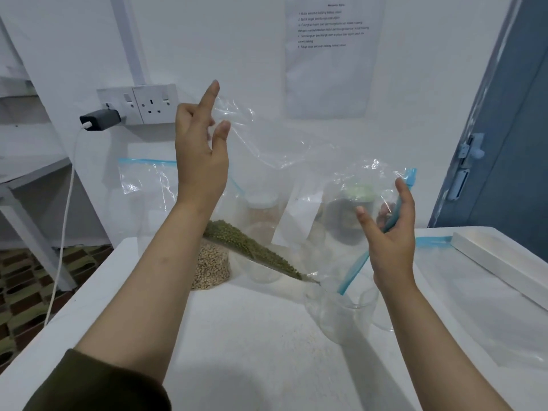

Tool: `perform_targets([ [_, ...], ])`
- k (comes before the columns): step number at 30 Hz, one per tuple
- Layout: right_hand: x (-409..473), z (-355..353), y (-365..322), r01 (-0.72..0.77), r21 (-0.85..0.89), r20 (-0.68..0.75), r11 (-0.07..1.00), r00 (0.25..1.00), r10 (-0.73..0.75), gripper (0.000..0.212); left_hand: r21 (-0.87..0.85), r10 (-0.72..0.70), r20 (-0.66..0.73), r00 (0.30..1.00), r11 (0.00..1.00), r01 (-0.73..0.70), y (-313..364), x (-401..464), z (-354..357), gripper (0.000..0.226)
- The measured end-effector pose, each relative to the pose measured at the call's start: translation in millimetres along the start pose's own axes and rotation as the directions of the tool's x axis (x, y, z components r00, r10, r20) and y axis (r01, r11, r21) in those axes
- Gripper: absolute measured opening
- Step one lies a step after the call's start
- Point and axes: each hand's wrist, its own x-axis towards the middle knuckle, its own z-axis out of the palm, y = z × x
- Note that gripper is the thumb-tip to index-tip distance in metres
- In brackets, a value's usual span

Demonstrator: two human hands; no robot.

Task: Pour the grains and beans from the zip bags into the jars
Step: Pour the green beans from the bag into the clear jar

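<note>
I hold a clear zip bag (267, 149) tilted over the white table (237, 336). My left hand (201, 149) is raised high and pinches the bag's bottom end, with the index finger pointing up. Lower down, my right hand (391, 232) grips the bag's blue zip edge (355, 268). Green mung beans (252, 247) lie in a slanted line inside the bag, running down toward its mouth. The mouth hangs into an open glass jar (347, 318) on the table.
A bag of tan beans (210, 268) and another zip bag (145, 179) stand behind my left arm. Glass jars (261, 212) and a dark jar with a green lid (353, 215) stand at the back. An empty bag (474, 307) and a white box (498, 259) lie at right.
</note>
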Motion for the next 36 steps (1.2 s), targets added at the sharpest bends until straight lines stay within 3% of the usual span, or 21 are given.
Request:
perform_targets([
  [23,-1.5,-6.1,-1.9,0.021,-0.127,-0.069,0.992,0.997,-0.030,0.071,0.010,0.082,0.073,0.994,0.997,-0.083,14.5,20.6,11.3,0.050],
  [36,-0.7,-3.1,6.7,0.024,-0.012,-0.068,1.000,0.997,-0.025,0.072,0.002,0.129,0.074,0.989,0.992,-0.130,18.2,19.9,13.3,0.049],
])
